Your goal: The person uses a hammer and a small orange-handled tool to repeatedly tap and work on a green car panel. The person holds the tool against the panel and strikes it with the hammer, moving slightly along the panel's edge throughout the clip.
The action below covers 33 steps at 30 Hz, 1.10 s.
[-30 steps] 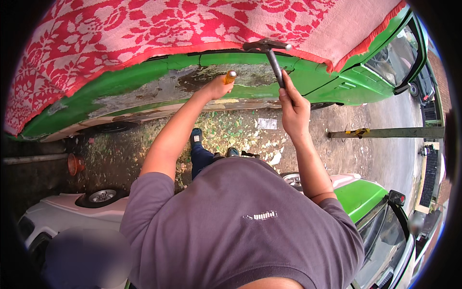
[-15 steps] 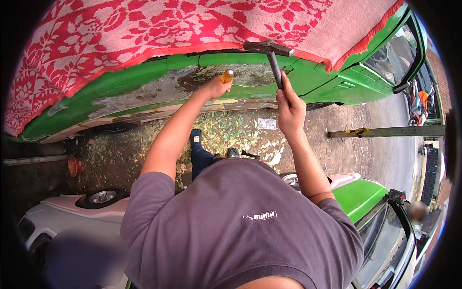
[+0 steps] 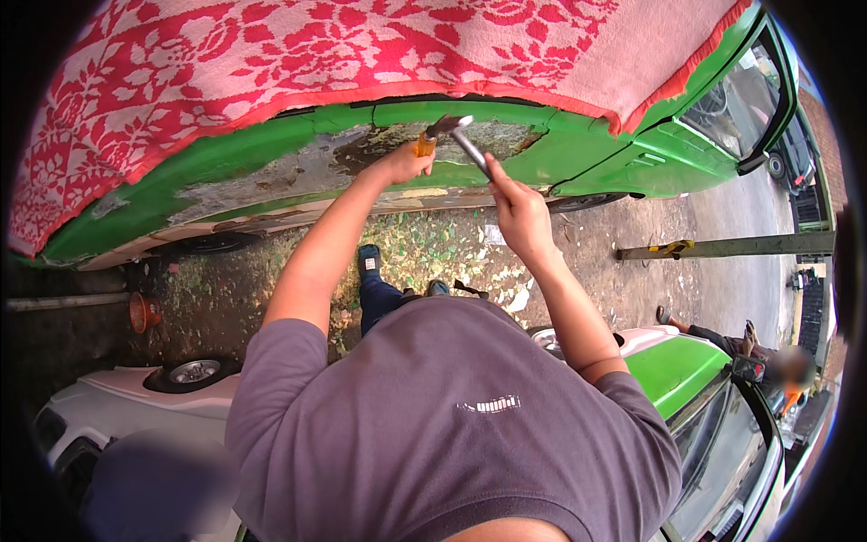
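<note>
**Hammer at the handle, panel partly bare**

In the head view, the left hand is wrapped around one orange-handled tool, beside the green car's panel; its tip is hidden. The right hand grips one hammer by the shaft, its head at the handle's end, contact unclear. Work looks partway: grey-brown patches lack green paint, while green remains around them. Uncountable flakes litter the ground; one red-patterned cloth drapes the car.
</note>
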### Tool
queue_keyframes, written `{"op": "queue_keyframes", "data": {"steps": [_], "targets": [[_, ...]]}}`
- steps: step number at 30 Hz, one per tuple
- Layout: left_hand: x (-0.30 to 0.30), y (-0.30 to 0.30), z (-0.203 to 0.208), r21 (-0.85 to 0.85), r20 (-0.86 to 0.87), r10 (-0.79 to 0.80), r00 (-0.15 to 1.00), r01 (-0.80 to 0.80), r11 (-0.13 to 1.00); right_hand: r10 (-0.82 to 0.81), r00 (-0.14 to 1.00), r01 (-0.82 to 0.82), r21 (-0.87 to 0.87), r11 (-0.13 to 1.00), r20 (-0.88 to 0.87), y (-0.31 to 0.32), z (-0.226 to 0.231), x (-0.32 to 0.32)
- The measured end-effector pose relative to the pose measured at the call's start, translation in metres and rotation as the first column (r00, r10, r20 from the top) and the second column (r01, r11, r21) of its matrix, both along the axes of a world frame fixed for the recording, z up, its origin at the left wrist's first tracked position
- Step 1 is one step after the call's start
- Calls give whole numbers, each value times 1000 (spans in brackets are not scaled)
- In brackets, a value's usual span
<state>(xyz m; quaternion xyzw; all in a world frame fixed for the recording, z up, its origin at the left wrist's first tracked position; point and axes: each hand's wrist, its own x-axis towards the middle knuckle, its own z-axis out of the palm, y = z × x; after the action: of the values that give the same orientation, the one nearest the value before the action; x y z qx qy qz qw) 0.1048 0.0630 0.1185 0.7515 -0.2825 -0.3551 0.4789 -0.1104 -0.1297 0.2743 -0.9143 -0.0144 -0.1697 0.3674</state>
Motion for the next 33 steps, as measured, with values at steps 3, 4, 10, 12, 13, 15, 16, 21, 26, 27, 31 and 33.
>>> {"op": "queue_keyframes", "data": {"steps": [3,4,10,12,13,15,16,21,26,27,31,33], "targets": [[3,14,-9,122,-8,-7,1000,8,993,0,996,-3,-41,999,-91,-4,-8,-1],[-3,22,-14,140,33,-4,999,-1,990,-12,998,12,12,1000,-70,-5,-5,-3],[-21,42,-16,-157,-45,79,996,-85,984,-70,984,31,226,974,164,-12,18,-2],[-28,41,9,-203,-67,62,996,-75,976,-96,994,79,286,955,47,-16,19,-3],[-30,40,15,-245,-61,63,996,-76,967,-101,995,99,313,945,-10,-17,20,-3],[-33,37,28,-328,-51,61,997,-74,942,-115,993,114,341,933,-18,-19,14,-3],[-34,35,35,-340,-43,63,997,-74,937,-118,993,117,350,929,-19,-20,10,-3],[-26,23,41,-340,-21,66,998,-69,938,-118,987,154,413,897,-112,-22,8,-6],[-18,13,31,-310,6,103,995,-96,946,-116,981,172,425,889,-155,-28,5,-13],[-17,12,30,-307,8,95,995,-88,948,-121,978,184,424,887,-170,-29,5,-14],[-19,13,29,-237,78,115,990,-94,967,-128,976,194,436,879,-177,-31,7,-17],[-18,13,29,-251,85,107,991,-83,964,-122,976,191,450,872,-179,-32,6,-17]]}}
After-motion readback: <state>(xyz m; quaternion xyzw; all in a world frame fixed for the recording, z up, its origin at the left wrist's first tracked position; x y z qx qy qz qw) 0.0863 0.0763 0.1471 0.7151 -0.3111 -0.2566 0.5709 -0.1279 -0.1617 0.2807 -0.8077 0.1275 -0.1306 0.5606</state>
